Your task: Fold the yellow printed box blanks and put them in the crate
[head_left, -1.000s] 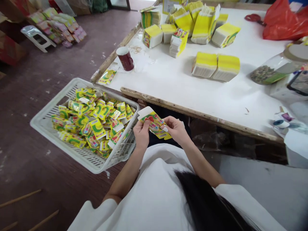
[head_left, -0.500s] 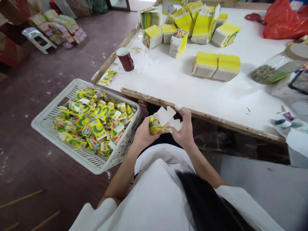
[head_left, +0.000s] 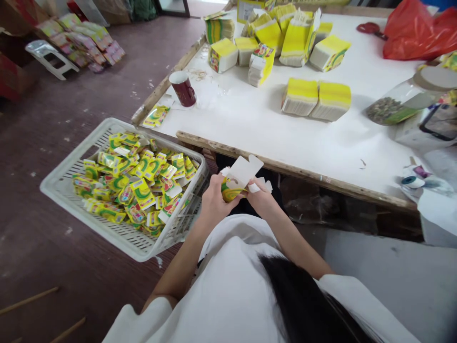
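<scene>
Between my hands, above my lap, is a small yellow and green cardboard box (head_left: 230,193) with its white flaps standing up. My left hand (head_left: 215,202) is closed round the box's left side, thumb at its front. Fingers of my right hand (head_left: 260,196) pinch the white flaps on the right; the fingertips are partly hidden. To the left stands a pale plastic basket (head_left: 67,193), heaped with small yellow and green printed boxes (head_left: 143,193).
A white table (head_left: 228,114) with a wooden edge lies ahead. On it are a maroon mug (head_left: 183,90), bundles of flat yellow cartons (head_left: 316,97), a clear jar (head_left: 396,102), a red plastic bag (head_left: 417,31) and a thread spool (head_left: 413,182). A white stool (head_left: 53,59) stands far left.
My right hand has moved in from the flap's outer edge, its raised fingers now closed at the box's right side. My left hand stays on the box. The view has shifted slightly.
</scene>
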Demonstrator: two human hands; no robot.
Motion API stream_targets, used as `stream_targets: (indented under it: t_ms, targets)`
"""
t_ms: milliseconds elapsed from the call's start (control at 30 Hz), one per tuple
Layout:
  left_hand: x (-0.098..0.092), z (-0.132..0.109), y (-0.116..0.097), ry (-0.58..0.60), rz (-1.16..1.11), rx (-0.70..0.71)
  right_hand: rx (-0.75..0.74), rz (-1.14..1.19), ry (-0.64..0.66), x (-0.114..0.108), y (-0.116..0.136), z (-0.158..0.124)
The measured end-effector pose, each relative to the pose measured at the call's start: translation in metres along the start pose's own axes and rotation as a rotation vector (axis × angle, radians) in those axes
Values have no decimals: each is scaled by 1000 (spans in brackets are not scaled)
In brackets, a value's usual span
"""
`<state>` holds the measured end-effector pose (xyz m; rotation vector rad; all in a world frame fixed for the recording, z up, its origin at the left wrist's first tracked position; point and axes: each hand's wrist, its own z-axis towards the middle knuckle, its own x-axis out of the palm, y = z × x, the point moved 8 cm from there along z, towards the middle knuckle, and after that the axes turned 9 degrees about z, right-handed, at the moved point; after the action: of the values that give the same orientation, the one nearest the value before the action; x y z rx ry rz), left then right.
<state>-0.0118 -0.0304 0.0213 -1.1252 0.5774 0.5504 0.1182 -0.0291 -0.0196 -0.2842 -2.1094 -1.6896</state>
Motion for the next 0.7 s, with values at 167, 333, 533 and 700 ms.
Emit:
stream_targets:
  t_ms: [167, 333, 533, 700]
  targets:
    - [8, -4, -3, 48, 58, -1, -28, 30, 49, 5, 6, 0]
    - [19, -7, -8, 221, 15, -59, -14, -75, 50, 10, 5, 0]
    - [22, 2, 0, 339, -28, -166, -183, -438, 70, 13, 18, -10]
    - [19, 3, 6, 181, -22, -106, -205, -385, -32, -1, 17, -5]
